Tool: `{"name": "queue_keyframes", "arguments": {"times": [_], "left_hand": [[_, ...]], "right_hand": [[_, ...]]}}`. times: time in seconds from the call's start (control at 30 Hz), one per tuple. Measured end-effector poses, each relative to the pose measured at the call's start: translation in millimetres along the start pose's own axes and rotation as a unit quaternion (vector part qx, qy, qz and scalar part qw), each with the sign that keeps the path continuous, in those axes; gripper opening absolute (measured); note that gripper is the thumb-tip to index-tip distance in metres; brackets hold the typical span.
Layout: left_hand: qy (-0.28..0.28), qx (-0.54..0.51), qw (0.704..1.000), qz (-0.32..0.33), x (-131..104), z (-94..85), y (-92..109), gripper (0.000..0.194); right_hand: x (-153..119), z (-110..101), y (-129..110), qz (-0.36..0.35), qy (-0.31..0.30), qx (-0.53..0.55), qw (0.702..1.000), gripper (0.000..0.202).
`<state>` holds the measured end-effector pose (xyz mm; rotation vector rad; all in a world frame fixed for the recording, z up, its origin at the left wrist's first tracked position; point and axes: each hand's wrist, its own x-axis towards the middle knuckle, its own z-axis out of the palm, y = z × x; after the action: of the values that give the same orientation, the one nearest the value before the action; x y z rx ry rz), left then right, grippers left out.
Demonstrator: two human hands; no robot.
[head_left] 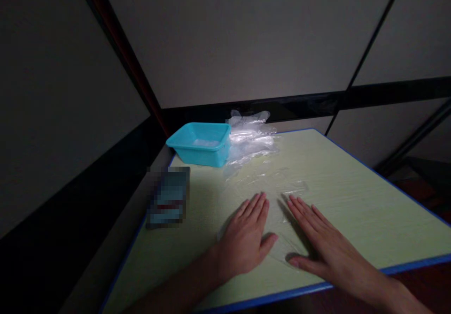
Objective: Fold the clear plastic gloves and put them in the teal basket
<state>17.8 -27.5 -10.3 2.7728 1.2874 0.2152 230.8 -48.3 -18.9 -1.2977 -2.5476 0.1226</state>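
A thin clear plastic glove (278, 220) lies spread on the pale yellow-green table (352, 201). My left hand (246, 234) rests palm down over its left part, fingers stretched out and thumb apart. To the right, my right hand (324, 243) is also flat with its fingers extended, its fingertips and thumb over the plastic. Neither hand grips anything. Beyond my hands, a pile of crumpled clear plastic gloves (250, 135) sits against the right side of a turquoise basin (200, 157).
Some whitish material shows inside the basin. A pixelated flat object (169, 199) lies at the table's left edge. The table has a blue rim (282, 296), and a grey panelled wall (246, 37) with dark strips stands behind it.
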Motion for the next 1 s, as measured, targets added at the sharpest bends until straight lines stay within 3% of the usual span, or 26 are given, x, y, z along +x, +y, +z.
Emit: {"name": "queue_keyframes", "arguments": {"times": [0.27,0.43,0.63,0.83,1.0], "left_hand": [[-0.011,0.063,0.993,-0.101,-26.2,-11.5,-59.6,0.062],[0.042,0.094,0.981,-0.166,-48.7,-16.0,-79.8,0.058],[0.145,0.020,0.981,-0.123,-70.4,-19.2,-55.6,0.045],[0.172,-0.040,0.981,-0.074,-82.1,-7.5,-37.4,0.053],[0.168,-0.052,0.983,-0.042,-79.6,-7.0,-38.1,0.057]], "right_hand": [[0.2,-1.9,-0.5,-0.002,-0.001,-0.010,1.000,0.086],[1.2,0.9,0.3,-0.008,0.012,-0.005,1.000,0.086],[-9.1,-11.1,5.0,-0.059,0.019,0.030,0.998,0.065],[-5.8,-38.4,-2.0,-0.236,-0.003,-0.015,0.972,0.027],[3.2,-43.6,-15.1,-0.293,0.019,-0.008,0.956,0.032]]}}
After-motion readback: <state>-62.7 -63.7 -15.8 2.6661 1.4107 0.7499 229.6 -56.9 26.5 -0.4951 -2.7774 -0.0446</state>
